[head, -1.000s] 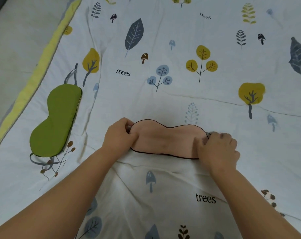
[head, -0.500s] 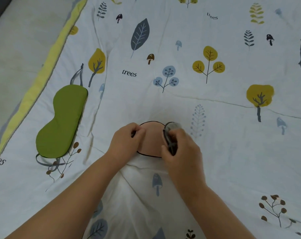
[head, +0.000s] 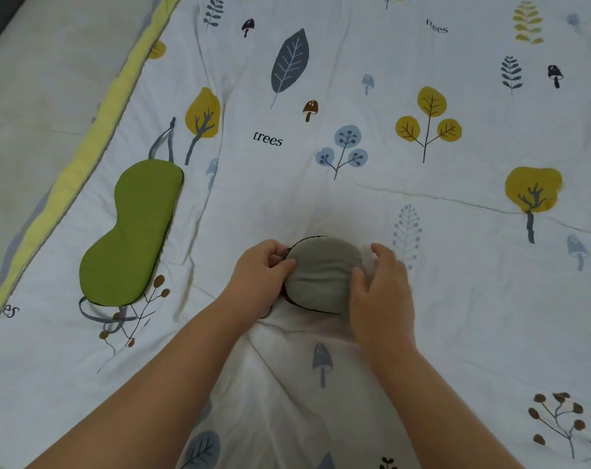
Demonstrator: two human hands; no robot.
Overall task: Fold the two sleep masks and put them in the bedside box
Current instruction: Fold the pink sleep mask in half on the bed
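Head view: left hand (head: 263, 275) pinches the folded mask (head: 321, 275), hiding its left edge. Right hand (head: 380, 282) rests open against it. Green mask (head: 132, 231) lies apart.

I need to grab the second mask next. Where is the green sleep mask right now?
The green sleep mask lies flat and unfolded on the quilt, left of the left hand, near the yellow border.

Folded mask (head: 321, 275), grey side up, dark piping, centre; green mask (head: 132, 231) flat, unfolded, left
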